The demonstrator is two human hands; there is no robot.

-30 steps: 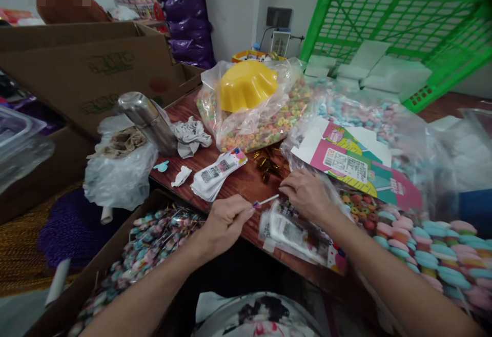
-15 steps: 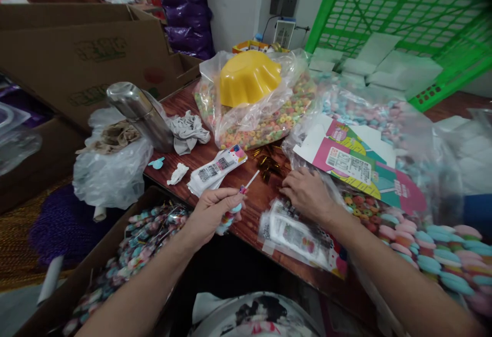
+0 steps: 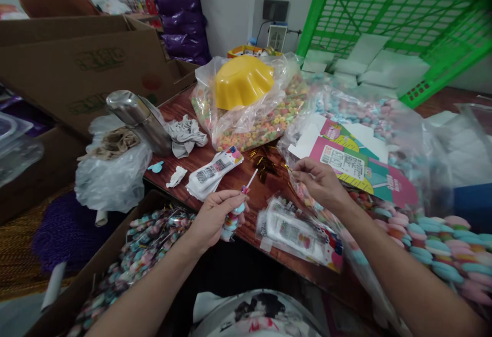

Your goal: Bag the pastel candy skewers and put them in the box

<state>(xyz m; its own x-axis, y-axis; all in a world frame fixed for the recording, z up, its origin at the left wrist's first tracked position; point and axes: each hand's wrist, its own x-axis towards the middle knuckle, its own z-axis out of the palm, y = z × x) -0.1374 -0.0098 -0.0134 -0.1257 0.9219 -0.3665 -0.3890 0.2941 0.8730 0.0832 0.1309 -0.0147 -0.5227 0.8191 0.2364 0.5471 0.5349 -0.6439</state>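
Note:
My left hand (image 3: 215,214) is closed round a pastel candy on a white stick (image 3: 246,185), the stick pointing up and right above the table's front edge. My right hand (image 3: 321,183) is raised a little over the table with thumb and finger pinched on a small gold twist tie (image 3: 287,167). A loose heap of gold twist ties (image 3: 265,165) lies on the wood between the hands. Just below my right hand lies a stack of printed clear packets (image 3: 298,234). A cardboard box of wrapped stick candies (image 3: 154,244) sits under my left forearm.
A bag of coloured cereal rings with a yellow bowl (image 3: 243,81) stands at the back. A steel flask (image 3: 140,119), white label stack (image 3: 213,173), flat pink cartons (image 3: 353,160), green crate (image 3: 388,24) and pastel candy pieces (image 3: 434,244) crowd the table. A person sits far left behind cardboard boxes.
My right hand lifted off the packets and now pinches a gold twist tie. My left hand turned the candy stick upward and drew it slightly toward me.

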